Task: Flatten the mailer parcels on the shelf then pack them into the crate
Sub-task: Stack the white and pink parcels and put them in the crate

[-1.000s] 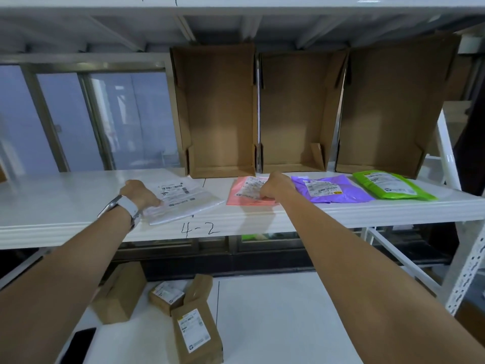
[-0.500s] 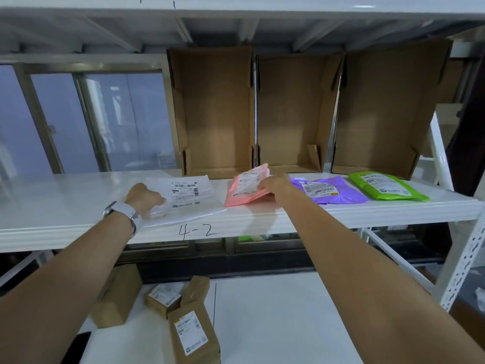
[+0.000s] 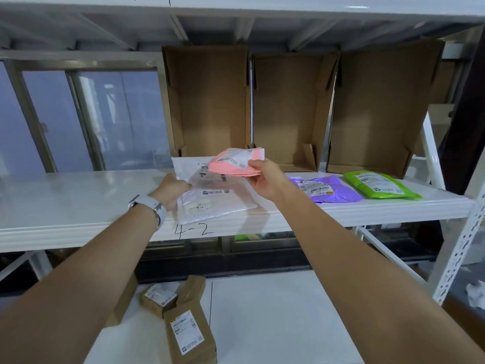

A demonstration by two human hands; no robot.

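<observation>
My right hand (image 3: 265,179) grips a pink mailer (image 3: 233,165) and holds it lifted above the white shelf (image 3: 78,195), over the far corner of a white mailer (image 3: 212,195). My left hand (image 3: 172,189) grips the white mailer's left edge, and its far end is tilted up off the shelf. A purple mailer (image 3: 328,189) and a green mailer (image 3: 378,183) lie flat on the shelf to the right. Three open cardboard boxes (image 3: 210,106) stand on their sides at the back of the shelf.
Brown cardboard parcels (image 3: 189,332) with labels lie on the lower white surface (image 3: 275,324) below the shelf. A white perforated upright (image 3: 464,245) stands at the right. Windows fill the back left. "4-2" is written on the shelf's front edge.
My right hand has lifted the pink mailer off the shelf and carried it left, over the white mailer. My left hand has taken hold of the white mailer's edge and raised it.
</observation>
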